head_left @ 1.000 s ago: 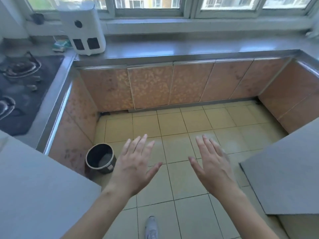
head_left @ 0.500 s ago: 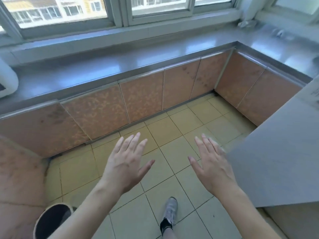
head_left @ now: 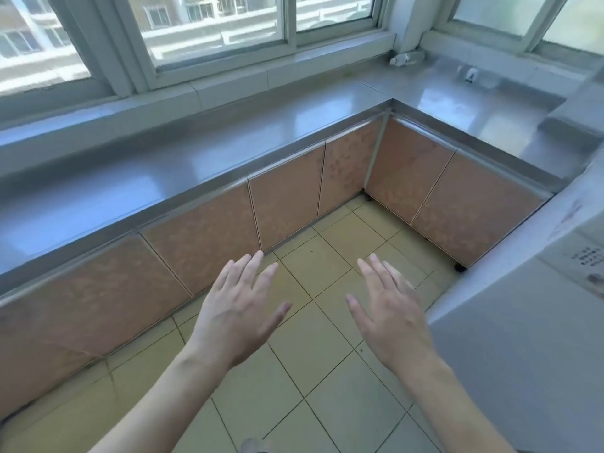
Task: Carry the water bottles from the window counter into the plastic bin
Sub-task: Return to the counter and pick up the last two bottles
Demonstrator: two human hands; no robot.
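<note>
My left hand (head_left: 240, 307) and my right hand (head_left: 389, 308) are held out in front of me above the tiled floor, fingers straight and spread, with nothing in them. The steel window counter (head_left: 202, 158) runs under the windows and turns along the right wall. In its far corner lies a small pale object (head_left: 405, 58) that may be a bottle on its side; it is too small to tell. A second small item (head_left: 470, 75) sits further right. No plastic bin is in view.
Orange cabinet doors (head_left: 287, 210) line the counter front on two sides. A grey appliance top (head_left: 529, 338) with a label fills the right side, close to my right hand. Yellow floor tiles (head_left: 327, 403) lie below, with the tip of my shoe at the bottom edge.
The view has swung right along the counter: the stove, the white appliance and the dark bucket have left the frame, and the right corner has come in. Both hands stay spread and hold nothing.
</note>
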